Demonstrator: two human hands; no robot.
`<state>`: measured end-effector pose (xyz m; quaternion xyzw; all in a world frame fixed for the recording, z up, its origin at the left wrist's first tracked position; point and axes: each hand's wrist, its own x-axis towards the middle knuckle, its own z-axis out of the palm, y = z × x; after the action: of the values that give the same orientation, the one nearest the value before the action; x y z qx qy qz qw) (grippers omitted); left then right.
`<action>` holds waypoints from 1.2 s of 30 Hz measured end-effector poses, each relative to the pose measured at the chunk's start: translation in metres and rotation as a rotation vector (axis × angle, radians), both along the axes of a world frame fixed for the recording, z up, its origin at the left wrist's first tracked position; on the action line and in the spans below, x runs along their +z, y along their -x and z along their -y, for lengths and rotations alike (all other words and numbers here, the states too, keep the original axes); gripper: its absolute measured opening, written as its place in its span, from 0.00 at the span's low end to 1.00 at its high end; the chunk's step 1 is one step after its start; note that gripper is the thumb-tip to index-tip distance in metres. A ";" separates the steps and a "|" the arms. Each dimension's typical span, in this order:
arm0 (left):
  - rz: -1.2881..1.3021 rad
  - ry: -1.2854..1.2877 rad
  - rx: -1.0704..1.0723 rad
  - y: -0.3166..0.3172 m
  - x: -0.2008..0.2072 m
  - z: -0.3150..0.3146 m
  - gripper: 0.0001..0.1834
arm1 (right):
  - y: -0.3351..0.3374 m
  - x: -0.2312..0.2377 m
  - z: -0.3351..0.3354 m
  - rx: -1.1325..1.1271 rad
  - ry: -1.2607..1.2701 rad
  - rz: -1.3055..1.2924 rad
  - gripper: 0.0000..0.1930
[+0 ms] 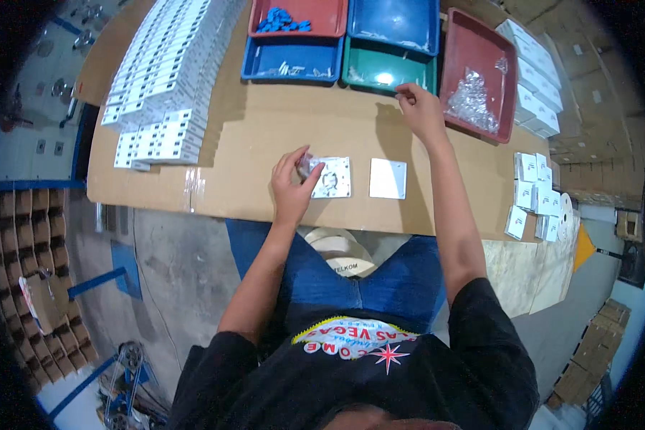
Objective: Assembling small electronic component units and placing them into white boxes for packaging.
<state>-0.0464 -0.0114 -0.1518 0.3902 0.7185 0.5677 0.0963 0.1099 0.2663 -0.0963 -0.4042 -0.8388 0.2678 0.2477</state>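
Observation:
My left hand [291, 188] is at the near part of the cardboard-covered table, its thumb over the left side of a white square housing [342, 172]. Between its thumb and fingers is a small clear plastic piece [306, 167], partly hidden. The housing lies face up with a round pattern or opening in its middle. To its right, apart from it, lies a plain white square cover [388, 179]. My right hand [423, 115] hovers near the front edge of the green tray [390, 87], fingers bent together; anything in them is too small to make out.
Tall rows of white boxes [166, 64] line the left. At the back stand a blue tray [292, 54], a red tray [330, 14] with blue parts and another blue tray [394, 21]. A dark red tray [505, 93] holds clear plastic pieces. Small white boxes [527, 195] sit right.

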 end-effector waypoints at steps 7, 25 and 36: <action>0.075 -0.006 -0.004 0.001 -0.007 0.000 0.25 | 0.008 -0.019 -0.088 0.009 -0.126 0.493 0.14; 0.070 0.022 -0.011 -0.001 0.001 -0.003 0.23 | 0.002 -0.026 -0.111 0.108 -0.167 0.475 0.10; -0.055 -0.004 0.011 0.003 -0.005 -0.004 0.24 | 0.012 -0.012 0.018 0.169 0.231 -0.101 0.09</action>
<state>-0.0492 -0.0076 -0.1569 0.4017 0.7219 0.5588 0.0727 0.0975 0.2486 -0.1085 -0.3439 -0.8199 0.4025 0.2181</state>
